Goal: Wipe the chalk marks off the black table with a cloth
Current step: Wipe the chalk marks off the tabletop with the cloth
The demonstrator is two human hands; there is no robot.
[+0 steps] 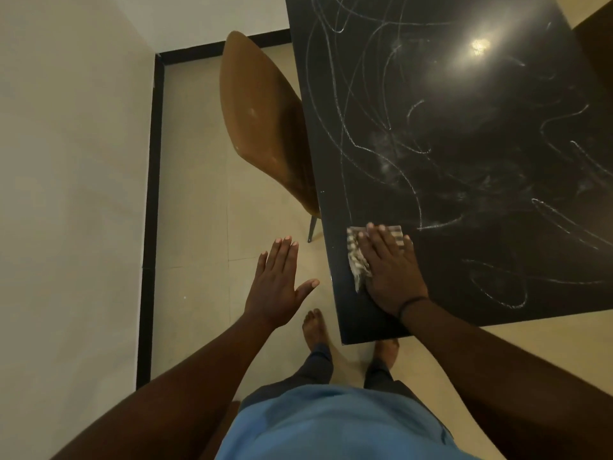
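Note:
The black table [464, 293] fills the right of the view, its glossy top covered in looping white chalk marks [398, 154]. A striped grey-and-white cloth [356, 257] lies flat near the table's near-left corner. My right hand [389, 270] presses down on the cloth with straight, spread fingers, palm flat. My left hand [278, 280] hovers over the floor left of the table, fingers straight and spread, holding nothing.
A brown chair [265, 127] stands tucked against the table's left edge. Beige floor tiles [199, 227] run between the table and a pale wall [66, 161] with a black skirting. My bare feet [315, 327] stand at the table's near corner.

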